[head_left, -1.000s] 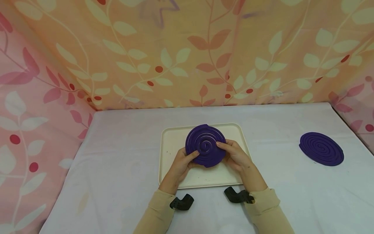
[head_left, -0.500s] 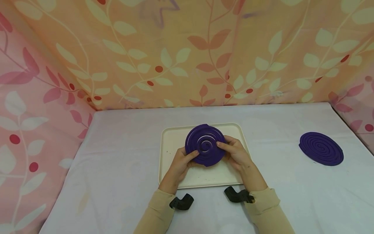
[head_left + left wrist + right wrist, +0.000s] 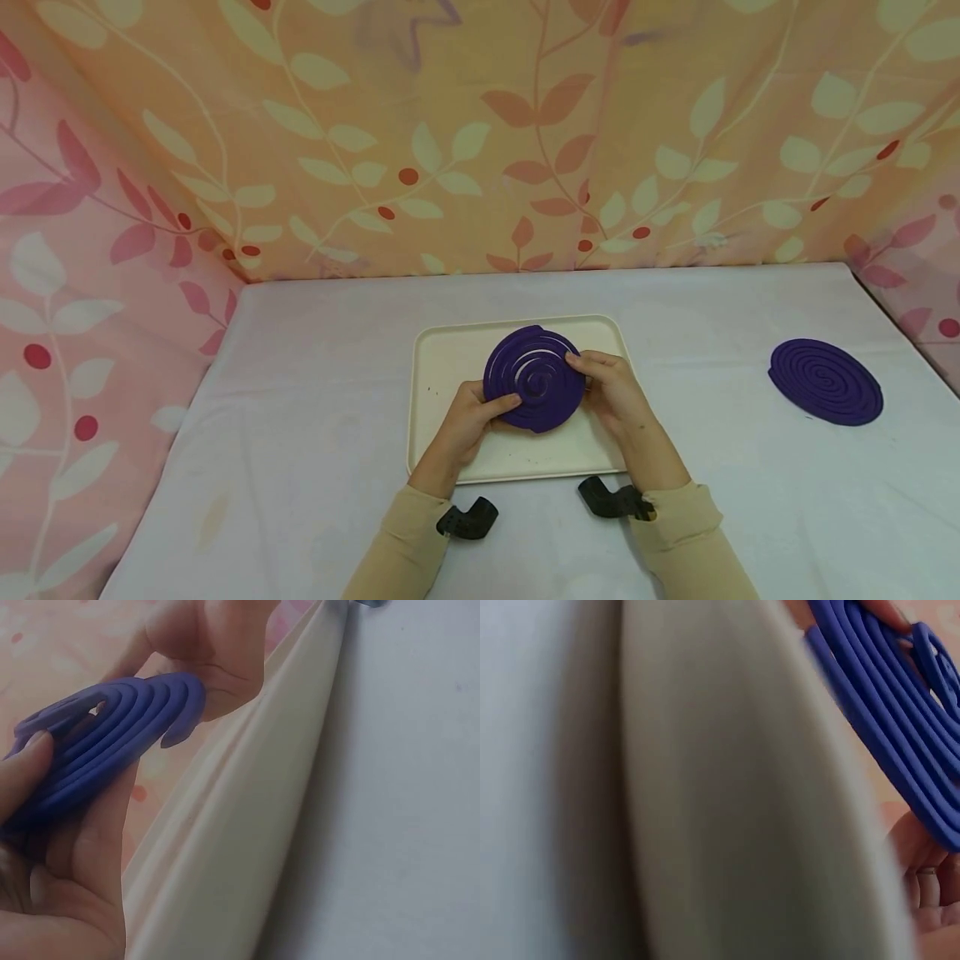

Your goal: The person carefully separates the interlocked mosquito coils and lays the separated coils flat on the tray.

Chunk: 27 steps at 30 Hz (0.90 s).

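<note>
- Coil, purple (image 3: 537, 387), one, flat spiral disc: held in both hands over the tray, apart from its surface; pale slits show between some inner turns, and an outer end stands a little proud of the rim in the left wrist view.
- Second coil, purple (image 3: 825, 382), one: flat on the table (image 3: 315, 433), toward its right side, well apart from both hands; turns lie close together.
- Progress, as judged: the spiral in hand looks mostly formed, its turns wound from centre to rim; closing the slits and evening the turns appear to be left, as does laying the disc down. The second coil looks finished.
- Left hand (image 3: 467, 417): clamped on the near left edge of the held coil, thumb across the upper face, fingers beneath; the disc lies just beyond and to the right of this hand.
- Right hand (image 3: 617, 398): pinching the right edge of the same coil, thumb on the upper face near the rim; the disc lies to the left of this hand.
- Tray, cream (image 3: 444, 358), one: on the table, under the hands; small dark specks (image 3: 528, 458) on its surface.
</note>
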### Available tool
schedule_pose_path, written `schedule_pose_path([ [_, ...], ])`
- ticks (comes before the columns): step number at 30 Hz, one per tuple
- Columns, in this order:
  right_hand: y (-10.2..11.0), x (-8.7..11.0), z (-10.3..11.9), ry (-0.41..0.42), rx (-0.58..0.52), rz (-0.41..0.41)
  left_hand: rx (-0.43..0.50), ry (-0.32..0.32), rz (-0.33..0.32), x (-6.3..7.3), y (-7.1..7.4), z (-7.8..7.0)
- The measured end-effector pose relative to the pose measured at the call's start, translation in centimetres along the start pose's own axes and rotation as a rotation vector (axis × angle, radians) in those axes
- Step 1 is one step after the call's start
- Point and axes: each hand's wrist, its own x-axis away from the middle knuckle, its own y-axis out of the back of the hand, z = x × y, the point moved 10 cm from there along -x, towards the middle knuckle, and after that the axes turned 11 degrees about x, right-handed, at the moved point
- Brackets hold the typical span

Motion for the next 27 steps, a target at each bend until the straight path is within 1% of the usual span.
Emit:
schedule_pose_path([
  [3, 0.0, 0.1, -0.1, -0.030, 0.009, 0.027, -0.025, -0.005, 0.016, 0.0, -0.2, 0.0],
  [6, -0.1, 0.1, -0.2, -0.044, 0.002, 0.061, -0.028, -0.013, 0.020, 0.0, -0.2, 0.0],
  [9, -0.3, 0.1, -0.2, -0.033, 0.014, 0.078, -0.016, -0.021, 0.013, 0.1, -0.2, -0.2],
  [11, -0.2, 0.1, 0.1, -0.006, 0.022, 0.061, -0.016, -0.022, 0.001, 0.1, 0.0, -0.2],
  [15, 0.3, 0.0, 0.7, 0.059, 0.027, -0.006, -0.055, -0.009, -0.014, 0.0, 0.1, 0.0],
  [17, 0.5, 0.0, 0.8, 0.069, 0.021, -0.034, -0.079, -0.001, -0.018, -0.1, 0.1, 0.2],
  [19, 0.7, 0.0, 0.7, 0.050, 0.007, -0.052, -0.091, 0.002, -0.014, -0.1, 0.0, 0.3],
  [23, 0.8, 0.1, -0.1, -0.035, -0.040, -0.061, -0.115, 0.000, -0.015, -0.1, -0.2, 0.3],
  [27, 0.6, 0.2, -0.8, -0.116, -0.083, -0.029, -0.137, -0.003, -0.015, -0.1, -0.2, 0.3],
])
